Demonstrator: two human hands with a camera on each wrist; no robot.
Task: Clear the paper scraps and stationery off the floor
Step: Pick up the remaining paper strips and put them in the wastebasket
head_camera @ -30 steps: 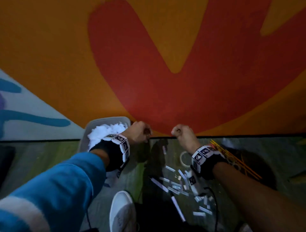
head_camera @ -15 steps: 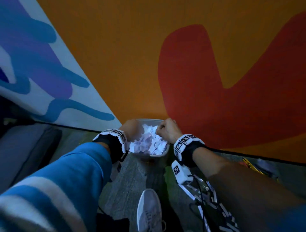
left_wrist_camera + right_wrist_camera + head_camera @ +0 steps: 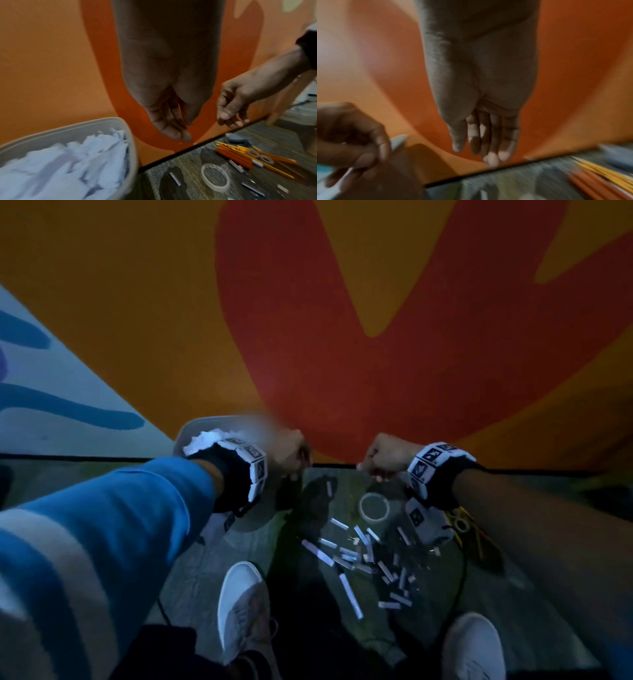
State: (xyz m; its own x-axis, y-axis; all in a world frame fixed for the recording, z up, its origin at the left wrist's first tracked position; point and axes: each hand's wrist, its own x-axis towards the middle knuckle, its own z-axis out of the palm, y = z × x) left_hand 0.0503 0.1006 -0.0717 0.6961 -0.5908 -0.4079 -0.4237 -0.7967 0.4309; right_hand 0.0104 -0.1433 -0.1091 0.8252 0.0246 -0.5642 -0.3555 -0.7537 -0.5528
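Several white paper scraps lie scattered on the dark floor in front of me, with a clear tape roll just beyond them. Orange and yellow pencils lie to the right. A grey bin heaped with white scraps stands at the left against the wall. My left hand hangs beside the bin's right rim, fingers loose and empty. My right hand hovers above the tape roll, fingers hanging down, holding nothing.
An orange and red painted wall rises right behind the hands. My two white shoes flank the scraps. A small grey object lies by the wall past the pencils. A black cable trails from my right wrist.
Half a second ago both hands were over the bin's paper heap. They have since swung right, away from the bin, and now hang empty above the floor by the wall.
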